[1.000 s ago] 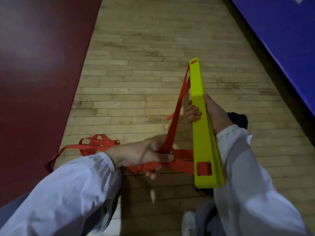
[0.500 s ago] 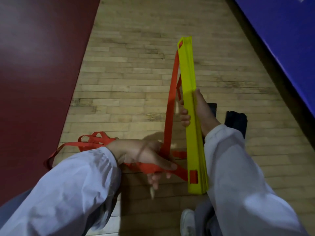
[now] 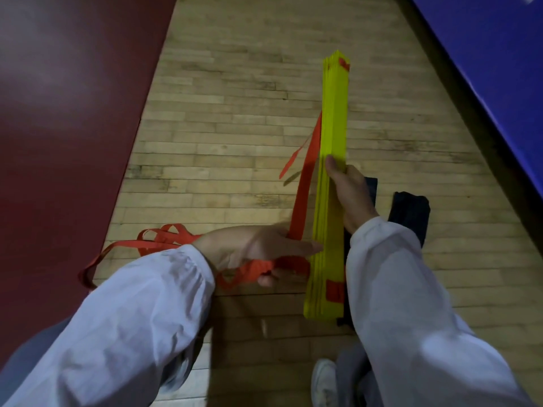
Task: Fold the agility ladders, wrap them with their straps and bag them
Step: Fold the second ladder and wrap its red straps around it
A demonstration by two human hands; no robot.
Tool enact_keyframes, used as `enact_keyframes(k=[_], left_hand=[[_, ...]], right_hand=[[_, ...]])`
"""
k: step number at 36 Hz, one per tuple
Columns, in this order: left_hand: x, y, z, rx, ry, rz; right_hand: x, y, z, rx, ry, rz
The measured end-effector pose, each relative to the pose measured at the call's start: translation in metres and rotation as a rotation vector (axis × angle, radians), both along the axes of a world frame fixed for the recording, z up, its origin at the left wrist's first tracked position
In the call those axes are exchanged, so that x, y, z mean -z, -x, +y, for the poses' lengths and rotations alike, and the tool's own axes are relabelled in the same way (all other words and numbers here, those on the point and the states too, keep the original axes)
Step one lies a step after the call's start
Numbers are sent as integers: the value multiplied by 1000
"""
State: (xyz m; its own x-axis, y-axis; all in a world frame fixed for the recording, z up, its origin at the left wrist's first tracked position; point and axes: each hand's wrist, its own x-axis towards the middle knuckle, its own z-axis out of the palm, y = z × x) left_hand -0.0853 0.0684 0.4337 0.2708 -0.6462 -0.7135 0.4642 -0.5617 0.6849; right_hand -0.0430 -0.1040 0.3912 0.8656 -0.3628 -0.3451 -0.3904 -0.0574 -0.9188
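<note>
One bundle of yellow ladder rungs (image 3: 333, 177) is being held above the wooden floor (image 3: 235, 113), in front of the person and right of centre in the view. The slats are lying flat against each other, and how many there are cannot be told. The bundle's long axis is running away from the person, with the near end pointing back at the body and the far end leaning slightly right. Two red patches are showing through slots, one at each end.

Two hands are working. The right hand (image 3: 349, 195) is gripping the bundle at about its middle, with the thumb pressing on the upper face and the fingers hidden behind. The left hand (image 3: 255, 248) is clamping the red strap (image 3: 304, 195), with fingers curling under it and the thumb reaching to the bundle's edge. One band of strap is rising from that hand along the bundle's left side. More of it is lying in loose loops on the floor to the left.

A dark fabric item (image 3: 410, 215) is lying beside the right wrist.
</note>
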Motion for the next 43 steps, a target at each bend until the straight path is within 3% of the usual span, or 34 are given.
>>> enact_keyframes(k=[4, 9, 12, 15, 17, 21, 24, 34, 40, 43], left_hand=[[5, 1, -2, -16, 21, -62], [9, 6, -6, -12, 48, -182], [16, 11, -13, -26, 20, -313], [23, 14, -17, -40, 14, -408], [22, 12, -17, -31, 20, -407], [14, 7, -12, -33, 58, -355], [11, 6, -11, 16, 68, -343], [4, 1, -7, 153, -120, -49], [4, -3, -6, 113, -200, -147], [9, 0, -9, 82, -221, -238]], right_hand=[[0, 1, -2, 20, 101, -65], [-1, 2, 0, 73, -116, -80], [2, 1, -3, 115, 15, -28], [2, 1, -4, 120, 13, -26], [-2, 2, -4, 101, -159, -13], [-8, 1, -11, 75, -847, 0], [-5, 1, -13, 42, -1057, 23], [-2, -2, 8, -66, -496, 80], [6, 0, 15, -89, -179, -29], [5, 0, 18, -27, -121, -51]])
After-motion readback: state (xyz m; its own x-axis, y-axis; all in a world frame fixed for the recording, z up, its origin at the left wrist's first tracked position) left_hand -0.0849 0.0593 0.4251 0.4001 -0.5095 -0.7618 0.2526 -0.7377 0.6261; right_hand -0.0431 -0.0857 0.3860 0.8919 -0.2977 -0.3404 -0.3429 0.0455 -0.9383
